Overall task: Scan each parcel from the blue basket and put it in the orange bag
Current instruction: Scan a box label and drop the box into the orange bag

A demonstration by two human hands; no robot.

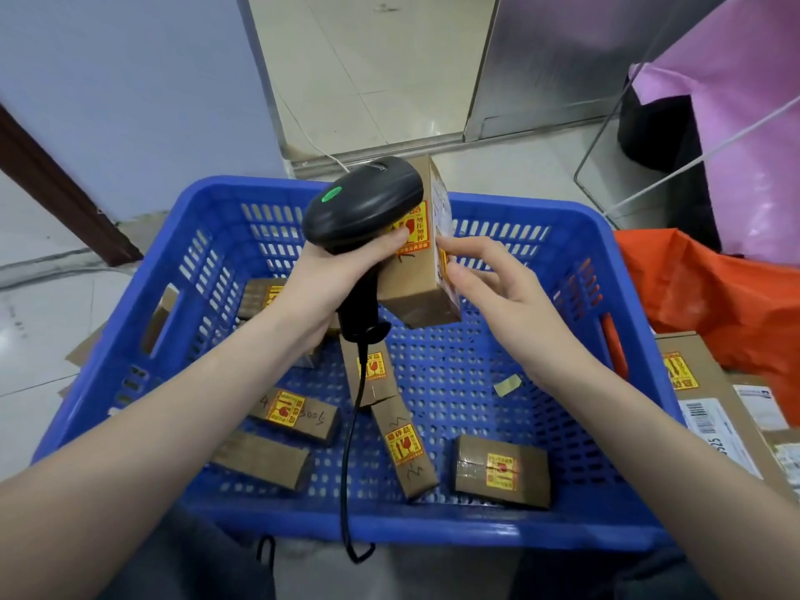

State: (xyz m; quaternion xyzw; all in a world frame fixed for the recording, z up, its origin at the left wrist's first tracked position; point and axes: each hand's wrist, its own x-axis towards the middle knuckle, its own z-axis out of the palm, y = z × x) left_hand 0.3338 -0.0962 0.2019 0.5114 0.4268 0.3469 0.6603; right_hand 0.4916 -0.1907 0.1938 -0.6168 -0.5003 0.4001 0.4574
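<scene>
Above the blue basket, hands around scanner and parcel.

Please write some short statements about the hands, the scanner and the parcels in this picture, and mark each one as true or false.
1. The left hand grips the black scanner. True.
2. The scanner's light is red. False: it shows green.
3. The raised parcel lies flat on the floor of the blue basket. False: it is held up above the basket, with the fingers of the right hand on its labelled side.
4. Several parcels are in the basket. True.
5. The orange bag lies left of the basket. False: it is to the right.
</scene>
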